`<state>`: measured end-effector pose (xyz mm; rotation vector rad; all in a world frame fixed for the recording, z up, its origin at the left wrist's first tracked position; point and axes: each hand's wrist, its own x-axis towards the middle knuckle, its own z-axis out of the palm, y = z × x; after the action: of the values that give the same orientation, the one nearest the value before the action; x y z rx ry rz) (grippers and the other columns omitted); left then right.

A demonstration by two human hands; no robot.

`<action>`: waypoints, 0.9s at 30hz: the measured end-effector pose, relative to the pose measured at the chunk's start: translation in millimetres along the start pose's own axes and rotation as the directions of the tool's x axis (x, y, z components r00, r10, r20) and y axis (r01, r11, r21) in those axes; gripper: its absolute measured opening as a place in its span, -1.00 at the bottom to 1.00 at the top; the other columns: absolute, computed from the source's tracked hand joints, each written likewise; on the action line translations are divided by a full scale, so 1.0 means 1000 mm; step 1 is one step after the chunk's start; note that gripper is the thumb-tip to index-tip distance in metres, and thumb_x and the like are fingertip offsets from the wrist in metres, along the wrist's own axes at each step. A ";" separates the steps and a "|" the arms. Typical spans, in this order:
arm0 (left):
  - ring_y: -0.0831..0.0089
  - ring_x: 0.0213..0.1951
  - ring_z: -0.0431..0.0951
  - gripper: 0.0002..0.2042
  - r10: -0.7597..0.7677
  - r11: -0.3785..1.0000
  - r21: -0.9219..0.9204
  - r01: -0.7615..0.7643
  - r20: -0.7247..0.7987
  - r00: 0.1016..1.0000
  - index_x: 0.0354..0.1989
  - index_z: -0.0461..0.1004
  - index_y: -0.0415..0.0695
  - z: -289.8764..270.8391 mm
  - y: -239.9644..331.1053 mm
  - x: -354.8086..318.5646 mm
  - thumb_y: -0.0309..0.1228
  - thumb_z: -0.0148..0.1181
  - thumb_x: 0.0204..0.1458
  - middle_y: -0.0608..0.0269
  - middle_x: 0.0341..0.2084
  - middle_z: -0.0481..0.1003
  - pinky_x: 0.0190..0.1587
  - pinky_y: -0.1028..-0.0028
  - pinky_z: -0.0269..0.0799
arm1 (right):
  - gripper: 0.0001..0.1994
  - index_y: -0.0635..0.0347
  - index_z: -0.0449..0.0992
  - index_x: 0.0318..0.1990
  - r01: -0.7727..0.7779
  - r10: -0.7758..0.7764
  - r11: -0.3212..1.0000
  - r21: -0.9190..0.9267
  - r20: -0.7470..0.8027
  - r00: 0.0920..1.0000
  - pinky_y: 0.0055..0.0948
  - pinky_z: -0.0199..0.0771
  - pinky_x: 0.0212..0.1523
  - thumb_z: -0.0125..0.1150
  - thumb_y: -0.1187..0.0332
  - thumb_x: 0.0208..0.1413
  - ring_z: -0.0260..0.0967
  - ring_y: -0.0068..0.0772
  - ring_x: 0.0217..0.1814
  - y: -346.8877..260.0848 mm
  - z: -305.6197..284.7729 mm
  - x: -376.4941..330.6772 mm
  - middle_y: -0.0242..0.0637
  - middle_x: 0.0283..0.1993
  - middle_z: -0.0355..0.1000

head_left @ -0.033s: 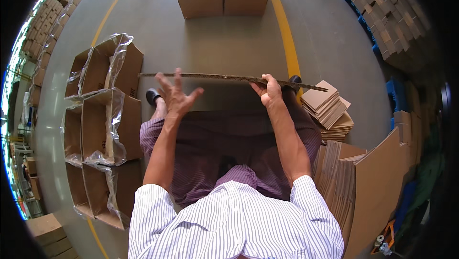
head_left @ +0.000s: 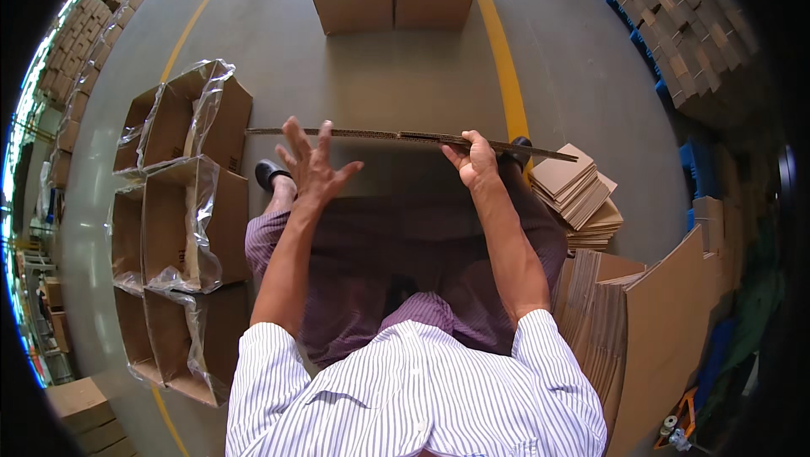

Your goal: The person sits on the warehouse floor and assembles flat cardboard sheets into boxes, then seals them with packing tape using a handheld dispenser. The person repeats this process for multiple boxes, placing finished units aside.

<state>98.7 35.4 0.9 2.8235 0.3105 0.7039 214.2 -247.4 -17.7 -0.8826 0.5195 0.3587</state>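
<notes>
A flat folded cardboard box (head_left: 380, 134) stands on edge in front of me, seen from above as a long thin strip running left to right. My right hand (head_left: 472, 160) grips its upper edge right of the middle, thumb on one side and fingers on the other. Its left half passes by my left hand (head_left: 314, 172), whose fingers are spread wide, holding nothing. Whether those fingertips touch the cardboard I cannot tell. The lower part of the board is hidden by this steep view.
Open boxes with clear plastic liners (head_left: 202, 221) stand in a group at my left. Two open boxes (head_left: 359, 8) sit ahead. On my right are a stack of small cardboard pieces (head_left: 564, 172) and a row of large flattened boxes (head_left: 666, 305). Yellow lines (head_left: 499, 52) mark the floor.
My left hand has shifted very slightly to the right, its fingers still spread. The right hand keeps its grip on the folded cardboard box, which has hardly moved.
</notes>
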 end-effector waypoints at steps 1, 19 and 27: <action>-0.22 0.38 0.00 -0.31 0.116 0.992 0.043 -0.115 -0.027 0.993 0.11 0.45 -0.03 0.003 0.002 0.008 0.08 0.41 -0.19 -0.25 0.27 0.10 0.32 -0.28 -0.25 | -0.78 0.31 0.38 -0.07 -0.024 0.025 0.999 -0.030 0.057 0.998 -0.20 0.63 -0.05 0.06 0.45 0.15 0.47 -0.09 -0.02 -0.006 0.001 -0.003 -0.09 -0.03 0.42; 0.28 -0.15 0.59 -0.72 0.199 0.977 0.026 -0.211 0.236 0.951 -0.35 0.55 0.07 0.060 -0.038 0.075 -0.05 0.34 -0.12 0.29 -0.34 0.60 -0.09 0.21 0.41 | -0.80 0.24 0.46 -0.40 0.298 -0.025 0.074 -0.952 0.297 0.954 -0.43 0.38 -0.36 0.16 0.30 0.16 0.41 -0.41 -0.41 -0.025 -0.135 -0.148 -0.31 -0.49 0.45; 0.32 -0.17 0.58 -0.68 0.106 0.991 0.047 -0.124 0.271 0.957 -0.34 0.56 0.04 0.044 -0.038 0.031 0.00 0.34 -0.12 0.31 -0.34 0.59 -0.05 0.22 0.36 | -0.69 0.29 0.39 0.08 0.160 0.631 0.416 -0.895 0.411 0.657 -0.58 0.42 -0.37 0.12 0.34 0.26 0.38 -0.63 -0.38 0.083 -0.072 -0.197 -0.38 -0.29 0.45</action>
<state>140.8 73.2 -33.4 2.9686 0.1245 0.3280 -9.1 -273.2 3.5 -1.5846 -0.3995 1.3372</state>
